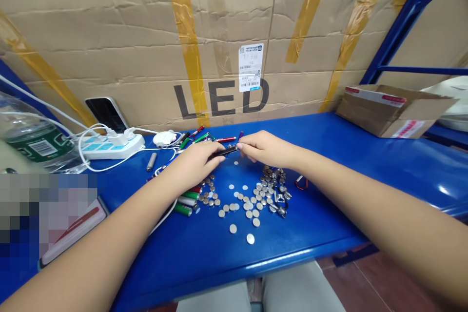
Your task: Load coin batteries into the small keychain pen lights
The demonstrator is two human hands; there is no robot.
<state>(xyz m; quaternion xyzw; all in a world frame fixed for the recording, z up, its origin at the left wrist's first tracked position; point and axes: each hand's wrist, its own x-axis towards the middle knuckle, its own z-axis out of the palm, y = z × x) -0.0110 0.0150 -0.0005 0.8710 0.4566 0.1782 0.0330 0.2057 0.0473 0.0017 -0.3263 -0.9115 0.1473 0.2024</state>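
A slim black tube (227,151) is pinched in my left hand (203,158), pointing right. My right hand (261,148) meets its right end, fingers closed round something small that is mostly hidden; a dark purple bit (241,134) sticks up by the fingertips. Below the hands, many round silver button cells (249,205) lie scattered on the blue table (292,234). Metal clips and small parts (281,198) are heaped to their right. Green, silver and red tubes (188,202) lie under my left wrist, and more coloured tubes (204,138) lie behind my left hand.
A white power strip (111,146) with cables, a phone (106,114) and a large bottle (36,141) are at the left. A red carabiner (302,183) lies near my right forearm. An open carton (391,109) sits back right; a large taped box (226,24) stands behind.
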